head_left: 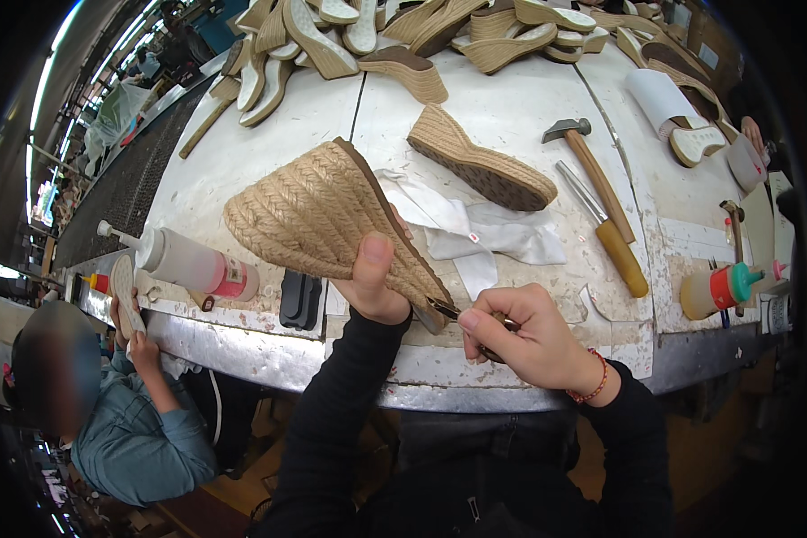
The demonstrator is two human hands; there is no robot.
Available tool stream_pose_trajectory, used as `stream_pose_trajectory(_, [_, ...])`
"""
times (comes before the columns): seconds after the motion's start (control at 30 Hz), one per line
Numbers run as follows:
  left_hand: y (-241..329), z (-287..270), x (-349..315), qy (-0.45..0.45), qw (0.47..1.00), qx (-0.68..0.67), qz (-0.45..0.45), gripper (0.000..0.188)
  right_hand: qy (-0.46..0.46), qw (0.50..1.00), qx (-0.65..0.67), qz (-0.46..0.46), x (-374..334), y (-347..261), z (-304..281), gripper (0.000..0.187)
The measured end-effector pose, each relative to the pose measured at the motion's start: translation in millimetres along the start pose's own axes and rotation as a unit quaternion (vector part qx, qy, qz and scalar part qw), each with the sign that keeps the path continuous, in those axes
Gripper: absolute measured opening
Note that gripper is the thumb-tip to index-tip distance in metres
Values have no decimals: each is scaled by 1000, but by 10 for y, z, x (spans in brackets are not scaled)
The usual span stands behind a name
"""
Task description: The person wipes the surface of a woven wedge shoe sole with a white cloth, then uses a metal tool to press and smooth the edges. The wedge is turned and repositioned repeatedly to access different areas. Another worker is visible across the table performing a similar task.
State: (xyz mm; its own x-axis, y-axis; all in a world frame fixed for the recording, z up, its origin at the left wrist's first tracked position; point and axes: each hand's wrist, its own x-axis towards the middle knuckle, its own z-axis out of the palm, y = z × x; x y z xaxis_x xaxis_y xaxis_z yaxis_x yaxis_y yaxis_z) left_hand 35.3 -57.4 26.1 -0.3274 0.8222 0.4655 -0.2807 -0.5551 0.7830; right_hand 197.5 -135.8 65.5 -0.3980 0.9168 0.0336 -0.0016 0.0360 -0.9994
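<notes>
My left hand [374,280] grips a wedge sole [300,211] wrapped in braided tan rope, its thumb pressed on the side. The sole is held tilted above the table's front edge, with the thick heel up to the left and the thin toe down to the right. My right hand [533,336] is closed round a small dark metal hand tool [445,309] with pincer-like jaws, whose tip meets the toe edge. Fingers cover most of its handles. Beyond lies a second rope wedge sole [480,166], dark underside showing, beside a crumpled white cloth [475,229].
Right of the cloth lie a hammer [598,175] and a wooden-handled metal tool [614,238]. A squeeze bottle [197,264] and black case [300,299] are at left; another bottle [713,291] is at right. Several wedge soles [502,45] pile up behind. A co-worker [143,430] sits left.
</notes>
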Motion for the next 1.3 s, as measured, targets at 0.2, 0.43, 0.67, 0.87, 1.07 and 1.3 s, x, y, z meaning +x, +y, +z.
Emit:
stream_pose_trajectory(0.2, [60, 65, -13, 0, 1000, -9, -17, 45, -20, 998, 39, 44, -5, -41, -11, 29])
stream_pose_trajectory(0.43, [35, 63, -52, -17, 1000, 13, -13, 52, -29, 979, 167, 110, -17, -23, 9, 31])
stream_pose_trajectory(0.67, [115, 102, -61, -65, 996, 9, -64, 50, 34, 984, 172, 41, 7, -19, -75, 31])
stream_pose_trajectory(0.87, [168, 89, 77, -86, 973, -143, -160, 48, 19, 991, 112, 67, -3, -49, -76, 29])
stream_pose_trajectory(1.07, [150, 50, 138, -40, 963, -180, -198, 48, -22, 985, 142, 99, -6, -45, -7, 27])
stream_pose_trajectory(1.3, [134, 21, 140, -33, 967, -156, -197, 49, 145, 949, -273, -65, 71, 65, -125, 21])
